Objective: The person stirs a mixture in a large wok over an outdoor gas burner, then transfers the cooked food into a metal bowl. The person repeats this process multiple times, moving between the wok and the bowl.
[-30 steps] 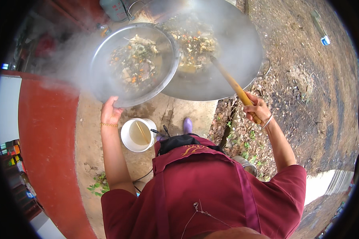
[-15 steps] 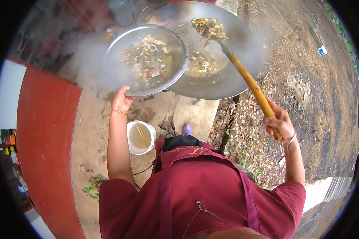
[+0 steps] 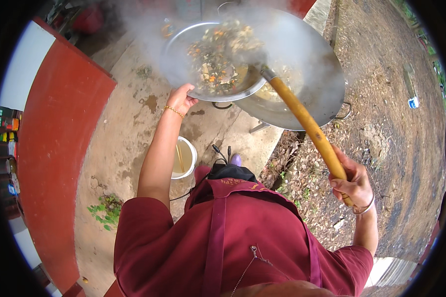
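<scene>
My left hand (image 3: 182,100) grips the near-left rim of a wide metal basin (image 3: 224,97), thumb on top. Mixed chopped food (image 3: 214,74) with orange bits lies in the basin, which is held over the left side of a large steaming wok (image 3: 327,89). In my right hand (image 3: 353,182) is the thick wooden handle of a long wok spatula (image 3: 307,121), fingers wrapped near its lower end. The spatula's head is over the basin's right side, blurred by steam and food. Some brothy food (image 3: 277,90) shows in the wok.
A white bucket (image 3: 184,174) holding cloudy liquid and thin sticks (image 3: 180,156) stands on the concrete below my left forearm. A red wall (image 3: 59,128) runs along the left. Leaf-strewn ground (image 3: 371,128) lies to the right. Black cables (image 3: 222,154) hang near my shoe (image 3: 236,160).
The spatula's head has moved left from above the wok to over the basin, carrying food. In the picture, the basin and my left hand appear farther right and higher.
</scene>
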Tool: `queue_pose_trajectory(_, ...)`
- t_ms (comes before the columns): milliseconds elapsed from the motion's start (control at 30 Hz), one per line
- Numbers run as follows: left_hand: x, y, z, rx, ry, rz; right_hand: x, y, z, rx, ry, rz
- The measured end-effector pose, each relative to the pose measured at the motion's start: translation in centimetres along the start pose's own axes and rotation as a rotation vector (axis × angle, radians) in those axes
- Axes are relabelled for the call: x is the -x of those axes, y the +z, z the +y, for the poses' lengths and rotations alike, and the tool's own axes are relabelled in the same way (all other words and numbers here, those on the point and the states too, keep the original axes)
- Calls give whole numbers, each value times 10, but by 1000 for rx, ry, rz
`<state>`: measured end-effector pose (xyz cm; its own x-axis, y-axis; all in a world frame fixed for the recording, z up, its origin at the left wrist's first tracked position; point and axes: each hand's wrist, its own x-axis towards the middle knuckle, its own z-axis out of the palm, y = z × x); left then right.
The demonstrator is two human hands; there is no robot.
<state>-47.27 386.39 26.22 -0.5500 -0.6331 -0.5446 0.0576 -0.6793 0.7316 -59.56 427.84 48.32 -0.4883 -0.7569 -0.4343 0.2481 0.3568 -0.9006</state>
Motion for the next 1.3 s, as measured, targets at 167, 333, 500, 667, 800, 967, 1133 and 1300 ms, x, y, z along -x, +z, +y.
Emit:
queue_pose_trajectory(167,3,3,2,-19,5,5,-12,9,11,316,66,7)
queue_pose_trajectory(333,-3,-4,2,-29,-13,-25,-9,20,2,961,-249,162)
queue_pose_trajectory(500,-5,-8,2,-21,-12,-32,0,30,-17,1460,-431,320)
queue_pose_trajectory(667,-9,-10,2,-18,-20,-54,4,25,-21,1739,-544,468)
queue_pose_trajectory(800,-8,-10,3,-16,-50,-52,12,9,-22,1358,-420,444)
queue_pose_trajectory(967,-15,-14,-1,19,-43,-14,7,-27,-16,778,-163,422)
queue_pose_trajectory(1133,-11,-12,2,21,-54,-36,-41,-81,-21,477,56,470)
queue_pose_trajectory(1300,-14,-15,2,39,-75,-14,-95,-166,-2,550,262,459)
